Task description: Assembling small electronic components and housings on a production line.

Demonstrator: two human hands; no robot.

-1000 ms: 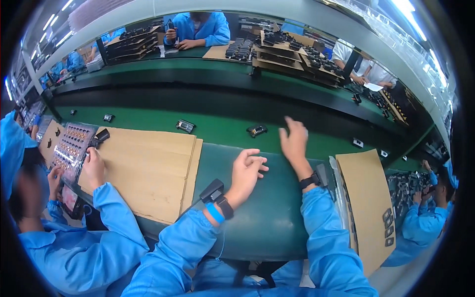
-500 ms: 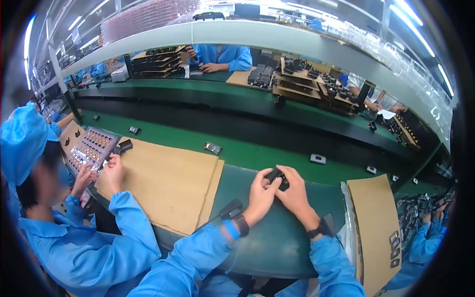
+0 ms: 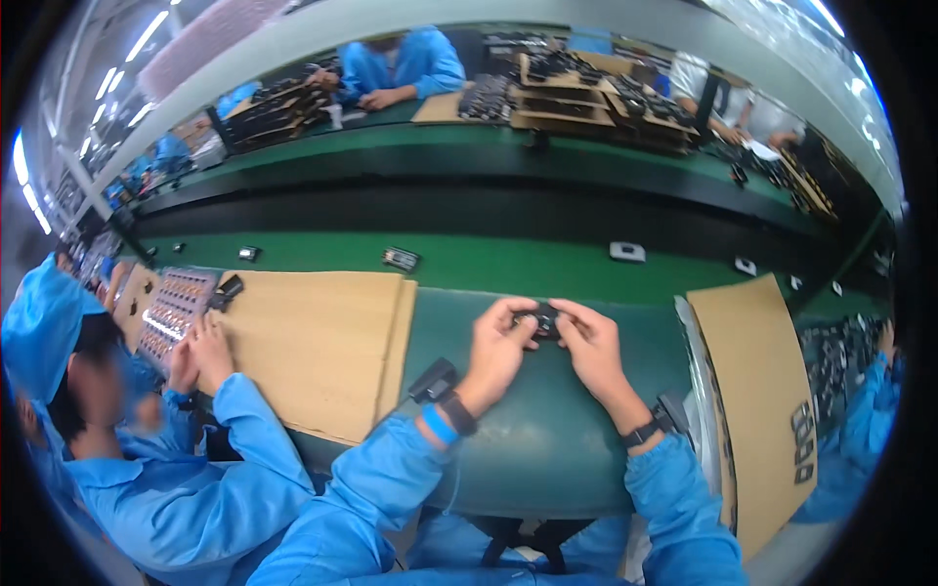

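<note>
L hand (image 3: pixel 500 344) & R hand (image 3: pixel 591 347) both pinch the small black part (image 3: pixel 545 320) btwn thumbs & fingers — a narrow grip from either side. Part is held over the far end of the green mat (image 3: pixel 547 420), near the belt (image 3: pixel 508 269). On the belt: a pale-rimmed piece (image 3: pixel 627 252) beyond R hand, a dark unit (image 3: pixel 401 258) farther L. Cardboard (image 3: pixel 313 352) lies L of the mat; a 2nd board (image 3: pixel 752 361) w/ dark frames (image 3: pixel 802 435) sits R — co-worker (image 3: pixel 186 488) at far L has hands by a tray (image 3: pixel 178 303).
</note>
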